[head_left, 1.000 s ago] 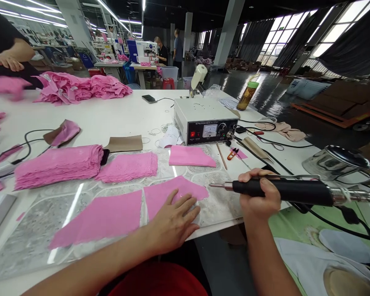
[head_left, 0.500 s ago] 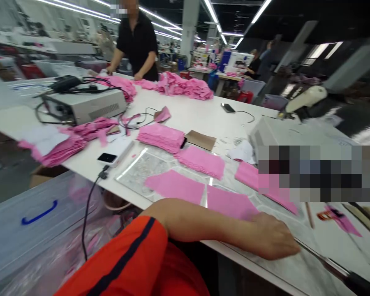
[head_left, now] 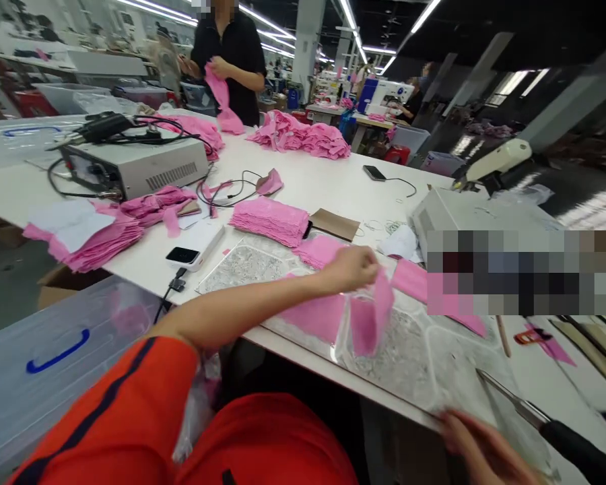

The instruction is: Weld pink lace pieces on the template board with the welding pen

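Note:
My left hand (head_left: 354, 269) is closed on the upper edge of a pink fabric piece (head_left: 371, 320), which hangs folded and smeared by motion over the glass sheet (head_left: 409, 353). Beside it, another pink panel (head_left: 316, 313) lies flat, partly under my forearm. A stack of pink cut pieces (head_left: 320, 250) sits just behind my left hand. At the table's front edge is my right hand (head_left: 477, 441), blurred, its fingers loosely stretched and nothing visible in them. A pointed metal tool with a black handle (head_left: 570, 441) lies to its right.
A thicker pink stack (head_left: 270, 221) and a brown card (head_left: 336, 224) lie farther back. At left are a grey metal box (head_left: 161, 165) with cables and a white power bank (head_left: 202, 249). Small orange-handled snips (head_left: 530, 337) lie at right. Across the table, a person in black holds pink fabric.
My left hand has moved back and left from the front right and lifted the right-hand pink panel. My right hand has come into view. The person across has raised a pink piece.

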{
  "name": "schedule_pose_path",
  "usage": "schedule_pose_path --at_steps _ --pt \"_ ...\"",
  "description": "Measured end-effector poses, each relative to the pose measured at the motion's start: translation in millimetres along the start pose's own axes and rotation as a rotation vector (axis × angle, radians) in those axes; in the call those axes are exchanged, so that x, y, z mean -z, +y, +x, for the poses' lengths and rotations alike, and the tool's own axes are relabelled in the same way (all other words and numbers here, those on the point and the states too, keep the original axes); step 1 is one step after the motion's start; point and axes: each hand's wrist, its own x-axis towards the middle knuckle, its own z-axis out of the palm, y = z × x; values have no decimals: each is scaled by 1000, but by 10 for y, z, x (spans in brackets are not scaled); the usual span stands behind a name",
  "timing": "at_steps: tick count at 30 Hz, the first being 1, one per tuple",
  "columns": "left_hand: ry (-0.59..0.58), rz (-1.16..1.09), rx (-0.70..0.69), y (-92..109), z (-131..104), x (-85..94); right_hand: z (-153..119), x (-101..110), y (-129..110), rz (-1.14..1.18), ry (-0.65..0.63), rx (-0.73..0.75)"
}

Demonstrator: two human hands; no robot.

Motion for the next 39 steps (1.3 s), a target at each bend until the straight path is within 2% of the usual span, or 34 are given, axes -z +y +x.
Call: schedule_pose_path --at_steps 2,4,7,11,17,23,28,32,36,39 --pt "56 -55 80 -197 -122 212 -71 -291 -153 -203 -149 296" --pt "94 -103 143 -375 -223 370 -21 -574 -313 -300 -272 519" --pt "118 -163 192 -556 -347 512 118 -900 -468 -387 -378 694" --pt "137 -208 219 -676 -470 607 205 -1127 -482 -480 -451 800" --pt "158 -140 191 -920 -671 766 208 -1205 -478 -434 -425 858" --pt "262 144 158 -1092 -1106 946 87 -1329 -554 -383 -498 980" --pt "273 316 111 -1137 -1410 925 20 -1368 -495 -392 -552 1050" --pt "259 398 78 -1168 -1510 856 23 -1345 -474 -399 -547 1090" --pt "249 457 38 -1170 -1593 868 21 -1311 -493 -386 -535 1086" --pt "213 492 -80 -1206 -1653 935 22 -1291 -497 -369 -520 1049"
